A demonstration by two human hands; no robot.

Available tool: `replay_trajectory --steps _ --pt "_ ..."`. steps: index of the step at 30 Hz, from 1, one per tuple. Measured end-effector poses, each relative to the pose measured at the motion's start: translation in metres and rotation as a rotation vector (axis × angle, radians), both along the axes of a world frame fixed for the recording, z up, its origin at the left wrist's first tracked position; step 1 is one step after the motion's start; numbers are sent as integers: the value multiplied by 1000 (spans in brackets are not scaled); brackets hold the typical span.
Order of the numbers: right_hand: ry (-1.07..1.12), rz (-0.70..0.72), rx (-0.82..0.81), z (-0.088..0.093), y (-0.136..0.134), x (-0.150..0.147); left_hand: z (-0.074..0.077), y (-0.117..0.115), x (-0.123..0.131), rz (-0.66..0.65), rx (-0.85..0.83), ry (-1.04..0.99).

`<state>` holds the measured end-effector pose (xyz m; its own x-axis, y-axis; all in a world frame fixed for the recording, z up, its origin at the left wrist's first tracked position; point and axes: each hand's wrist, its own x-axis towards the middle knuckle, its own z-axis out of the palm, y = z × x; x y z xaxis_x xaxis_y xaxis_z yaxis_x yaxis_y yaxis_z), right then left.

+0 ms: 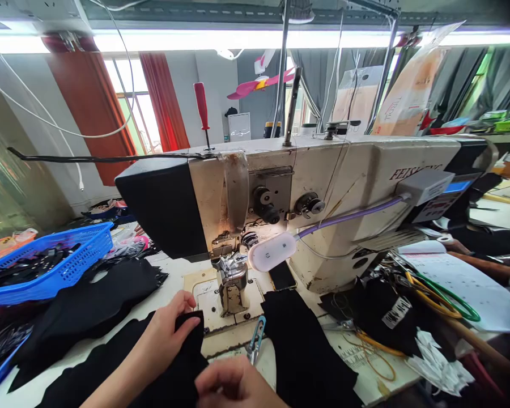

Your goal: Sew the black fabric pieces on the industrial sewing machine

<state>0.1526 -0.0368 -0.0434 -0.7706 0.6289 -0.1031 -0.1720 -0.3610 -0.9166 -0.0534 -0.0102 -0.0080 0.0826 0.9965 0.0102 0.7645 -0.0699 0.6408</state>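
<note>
My left hand [176, 320] pinches the top corner of a black fabric piece [170, 368] between thumb and fingers, just left of the sewing machine's needle post [233, 292]. Lower down, my right hand [240, 382] has its fingers curled in at the same piece's right edge; the fingertips are partly hidden. Blue-handled thread snips [256, 340] lie on the machine bed above my right hand. More black fabric [301, 345] is spread to the right of the snips, and a stack of cut black pieces [89, 306] sits at the left.
A sewing machine head [357, 187] spans the view, with a lamp [274, 252] low beside the needle area. A red screwdriver [201, 107] stands on top. Blue baskets [89, 249] are at left. Scissors, cords and a labelled black bundle [378, 309] lie right; another person's arm [480, 263] reaches in there.
</note>
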Motion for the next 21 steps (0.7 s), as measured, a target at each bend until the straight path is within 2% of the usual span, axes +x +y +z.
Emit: replay_trajectory --steps 3,4,7,9,12,14,16,19,21 --pt "126 -202 -84 -4 11 -12 21 -2 17 -51 -24 -97" --pt "157 -254 -96 -8 15 -14 27 -4 20 -30 -48 -141" --pt "140 -396 -67 -17 23 -15 35 -13 27 156 -80 -323" --pt "54 -478 -8 -17 25 -10 37 -16 32 144 -83 -359" --pt "-153 -517 211 -5 27 4 39 -16 41 -6 -72 -263" --pt "-253 -543 458 5 28 15 41 -15 45 -10 -64 -234" --pt "-228 -541 646 10 30 23 41 -13 45 -3 -71 -222" --pt "-101 -478 663 6 33 27 36 -12 41 59 -54 -270" --pt "-59 -507 637 -1 33 27 31 -11 38 118 -51 -368"
